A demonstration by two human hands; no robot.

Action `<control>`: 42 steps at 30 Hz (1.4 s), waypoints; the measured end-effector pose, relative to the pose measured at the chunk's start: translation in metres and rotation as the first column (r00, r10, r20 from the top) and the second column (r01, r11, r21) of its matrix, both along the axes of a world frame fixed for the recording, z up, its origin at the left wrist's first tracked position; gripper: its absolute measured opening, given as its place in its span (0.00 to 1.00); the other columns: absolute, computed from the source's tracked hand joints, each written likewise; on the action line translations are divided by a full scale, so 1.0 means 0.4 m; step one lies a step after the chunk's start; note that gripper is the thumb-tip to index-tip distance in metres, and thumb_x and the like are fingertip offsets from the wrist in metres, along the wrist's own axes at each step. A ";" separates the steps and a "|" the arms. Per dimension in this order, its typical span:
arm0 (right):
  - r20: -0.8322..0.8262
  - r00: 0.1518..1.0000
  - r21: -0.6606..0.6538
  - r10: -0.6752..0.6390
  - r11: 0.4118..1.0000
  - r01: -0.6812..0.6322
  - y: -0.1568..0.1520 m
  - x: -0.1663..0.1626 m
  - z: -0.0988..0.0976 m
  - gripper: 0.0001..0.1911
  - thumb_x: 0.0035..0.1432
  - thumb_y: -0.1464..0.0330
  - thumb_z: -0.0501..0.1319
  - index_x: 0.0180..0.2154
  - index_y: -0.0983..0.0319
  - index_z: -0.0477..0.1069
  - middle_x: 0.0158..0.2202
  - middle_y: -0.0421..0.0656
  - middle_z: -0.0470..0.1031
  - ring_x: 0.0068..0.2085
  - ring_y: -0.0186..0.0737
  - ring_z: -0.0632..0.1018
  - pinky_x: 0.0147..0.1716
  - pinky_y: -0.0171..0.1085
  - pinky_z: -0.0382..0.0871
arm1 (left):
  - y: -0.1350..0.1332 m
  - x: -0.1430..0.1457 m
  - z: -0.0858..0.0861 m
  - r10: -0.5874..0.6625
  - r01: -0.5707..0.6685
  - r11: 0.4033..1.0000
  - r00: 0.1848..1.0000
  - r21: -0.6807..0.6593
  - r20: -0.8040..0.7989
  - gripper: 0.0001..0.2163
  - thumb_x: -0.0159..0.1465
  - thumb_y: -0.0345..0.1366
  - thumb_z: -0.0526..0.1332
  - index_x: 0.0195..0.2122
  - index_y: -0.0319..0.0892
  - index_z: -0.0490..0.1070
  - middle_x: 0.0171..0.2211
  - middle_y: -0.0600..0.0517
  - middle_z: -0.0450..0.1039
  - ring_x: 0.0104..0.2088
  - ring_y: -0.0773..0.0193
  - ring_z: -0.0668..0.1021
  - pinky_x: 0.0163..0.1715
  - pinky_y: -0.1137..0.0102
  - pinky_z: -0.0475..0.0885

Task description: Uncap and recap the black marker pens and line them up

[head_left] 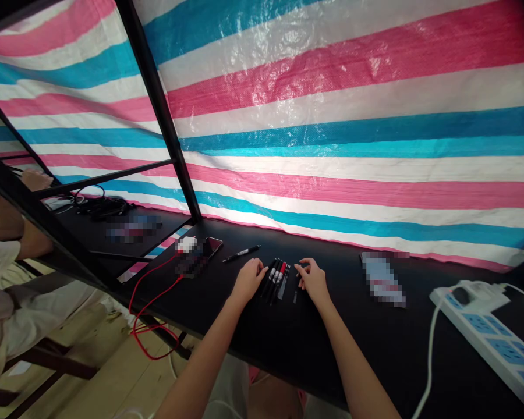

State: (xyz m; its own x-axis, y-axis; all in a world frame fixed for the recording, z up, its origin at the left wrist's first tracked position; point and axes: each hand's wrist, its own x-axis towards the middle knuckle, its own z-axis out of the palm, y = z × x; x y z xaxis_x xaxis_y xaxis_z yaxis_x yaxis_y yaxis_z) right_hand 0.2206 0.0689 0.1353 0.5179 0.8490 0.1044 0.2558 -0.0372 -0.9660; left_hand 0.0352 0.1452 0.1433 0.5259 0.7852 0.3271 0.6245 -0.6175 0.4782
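Several pens [274, 281] lie side by side on the black desktop, mostly dark, one with a red part. To their left is my left hand [248, 280], its fingers loosely bent and the fingertips close to the outermost pen; I cannot tell whether they touch it. On the other side, my right hand [314, 281] has its fingers apart, pointing towards the row. A thin, pen-like piece [295, 296] lies just below the right fingertips, separate from the row. Beyond my left hand, a single dark pen [241, 254] rests at a slant.
A phone [213, 247] and a red cable [140, 286] are at the left edge. A blurred packet-like item [382, 279] and a white power strip [484, 337] lie to the right. Black frame bars [159, 105] separate a neighbouring desk, where another person's arm [30, 233] shows.
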 end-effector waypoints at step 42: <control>0.231 0.954 -0.131 0.192 0.978 -0.165 -0.006 0.004 0.014 0.09 0.39 0.69 0.64 0.26 0.61 0.65 0.20 0.34 0.68 0.21 0.32 0.69 0.24 0.32 0.61 | -0.018 0.008 0.023 -0.029 0.027 0.999 0.998 -0.032 -0.058 0.10 0.62 0.41 0.50 0.31 0.42 0.65 0.26 0.54 0.66 0.30 0.65 0.69 0.28 0.73 0.59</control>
